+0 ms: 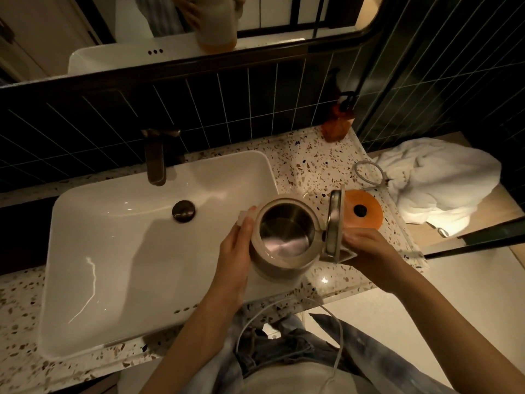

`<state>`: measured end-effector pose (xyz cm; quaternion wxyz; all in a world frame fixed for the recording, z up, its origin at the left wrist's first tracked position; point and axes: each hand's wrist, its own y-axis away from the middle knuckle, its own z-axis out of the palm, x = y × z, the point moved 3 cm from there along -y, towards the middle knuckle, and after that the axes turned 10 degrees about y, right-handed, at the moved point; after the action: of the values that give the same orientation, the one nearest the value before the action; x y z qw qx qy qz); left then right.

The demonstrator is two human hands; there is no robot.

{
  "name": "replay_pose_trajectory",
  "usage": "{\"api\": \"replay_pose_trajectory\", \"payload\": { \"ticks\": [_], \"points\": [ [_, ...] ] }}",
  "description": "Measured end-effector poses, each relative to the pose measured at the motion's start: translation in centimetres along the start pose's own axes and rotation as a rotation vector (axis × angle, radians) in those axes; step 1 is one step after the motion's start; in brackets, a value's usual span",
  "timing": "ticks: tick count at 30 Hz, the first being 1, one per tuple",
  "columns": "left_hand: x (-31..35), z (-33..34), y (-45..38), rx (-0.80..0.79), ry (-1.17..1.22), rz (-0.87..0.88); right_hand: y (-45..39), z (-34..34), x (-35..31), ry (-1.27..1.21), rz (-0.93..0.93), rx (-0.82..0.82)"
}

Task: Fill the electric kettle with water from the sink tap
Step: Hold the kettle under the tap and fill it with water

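The electric kettle [279, 258] is cream outside and steel inside, and it is held over the right edge of the white sink [119, 268]. Its lid [333, 223] stands flipped up on the right side, and the steel inside looks dry. My left hand [234, 251] presses against the kettle's left wall near the spout. My right hand [369, 250] grips the handle side under the raised lid. The dark metal tap [155, 160] stands at the back of the sink, well left of the kettle, with no water running. The drain plug [183, 211] lies below the tap.
The orange kettle base [366, 214] sits on the terrazzo counter [318, 166] right of the kettle, its white cord [287, 311] hanging over the front edge. A soap dispenser [339, 122] stands at the back right. A white towel [437, 177] lies on a wooden shelf further right.
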<state>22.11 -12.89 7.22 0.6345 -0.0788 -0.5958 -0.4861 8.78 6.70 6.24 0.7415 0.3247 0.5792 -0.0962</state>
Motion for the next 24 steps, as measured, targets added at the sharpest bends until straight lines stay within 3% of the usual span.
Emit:
{"api": "replay_pose_trajectory", "payload": {
  "ticks": [10, 18, 24],
  "points": [
    [4.0, -8.0, -4.8, 0.257, 0.085, 0.042, -10.0, 7.3, -4.8, 0.081, 0.129, -0.089],
    [3.9, -15.2, -9.2, 0.396, 0.017, -0.167, -17.3, 12.8, -1.6, 0.003, 0.464, -0.125],
    [4.6, -18.6, -12.4, 0.419, 0.053, -0.261, -21.4, 15.9, -0.7, -0.051, 0.516, -0.119]
  ]
}}
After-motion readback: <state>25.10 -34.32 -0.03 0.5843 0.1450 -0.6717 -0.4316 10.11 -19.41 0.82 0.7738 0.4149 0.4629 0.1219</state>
